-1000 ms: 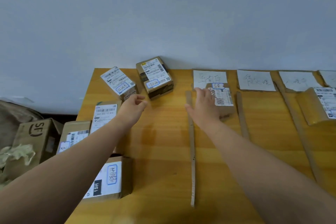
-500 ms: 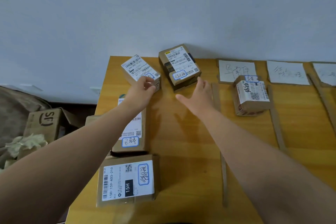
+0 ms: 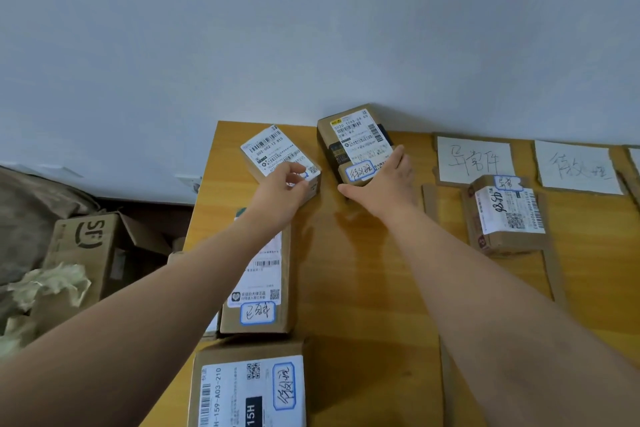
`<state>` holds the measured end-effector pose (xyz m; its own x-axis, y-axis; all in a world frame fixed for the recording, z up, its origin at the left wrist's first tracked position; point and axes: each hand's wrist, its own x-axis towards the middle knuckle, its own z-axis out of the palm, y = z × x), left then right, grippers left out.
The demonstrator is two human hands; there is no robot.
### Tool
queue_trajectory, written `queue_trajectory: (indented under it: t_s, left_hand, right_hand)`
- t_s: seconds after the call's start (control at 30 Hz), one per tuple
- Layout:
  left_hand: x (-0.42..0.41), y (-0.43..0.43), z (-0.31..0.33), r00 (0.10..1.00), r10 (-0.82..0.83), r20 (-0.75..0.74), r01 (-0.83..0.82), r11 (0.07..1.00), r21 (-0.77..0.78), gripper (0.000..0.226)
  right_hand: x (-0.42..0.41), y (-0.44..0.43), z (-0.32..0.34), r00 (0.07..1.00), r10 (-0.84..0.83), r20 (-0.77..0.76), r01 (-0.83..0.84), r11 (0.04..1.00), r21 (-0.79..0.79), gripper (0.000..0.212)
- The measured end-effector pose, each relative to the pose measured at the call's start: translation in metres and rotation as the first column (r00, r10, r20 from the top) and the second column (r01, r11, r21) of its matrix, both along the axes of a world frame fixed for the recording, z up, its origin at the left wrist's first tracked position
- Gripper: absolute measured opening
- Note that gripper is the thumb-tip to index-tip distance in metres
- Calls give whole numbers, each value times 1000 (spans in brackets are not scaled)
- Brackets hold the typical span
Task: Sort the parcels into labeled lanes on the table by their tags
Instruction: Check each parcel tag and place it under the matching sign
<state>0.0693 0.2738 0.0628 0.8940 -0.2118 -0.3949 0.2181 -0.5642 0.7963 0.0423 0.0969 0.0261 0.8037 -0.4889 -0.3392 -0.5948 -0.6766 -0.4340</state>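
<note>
At the far end of the table [image 3: 346, 270], the left hand [image 3: 277, 191] pinched a small parcel [image 3: 273, 152] with curled fingers; the right hand [image 3: 384, 184] lay flat on the taped parcel [image 3: 349, 142] beside it.

Brown tagged pkgs [image 3: 505, 218], flat on tbl [image 3: 363, 288]

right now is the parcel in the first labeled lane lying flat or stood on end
Lying flat: the parcel rests on its broad face, shipping label up, next to the lane's paper sign.
</note>
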Motion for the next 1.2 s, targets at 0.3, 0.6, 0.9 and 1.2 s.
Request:
queue_trajectory:
  t_s: [0.3, 0.6, 0.9, 1.2]
  left_hand:
    - [-16, -9, 16, 981, 8, -191, -38, 987, -154, 44]
    - [-47, -24, 72, 973, -57, -223, -63, 867, -495, 64]
    - [-64, -1, 93, 996, -27, -85, -28, 807, -590, 46]
    - [-81, 10, 97, 997, -31, -71, -19, 788, -616, 44]
  right_hand:
    - [-42, -5, 26, 972, -26, 234, 28, 1000, -6, 128]
    - [-111, 21, 70, 807, -1, 591, 16, 1000, -21, 135]
    - [-142, 31, 94, 660, 43, 750, -78, 997, 11, 104]
    - [-156, 39, 102, 653, 49, 756, -93, 995, 17, 93]
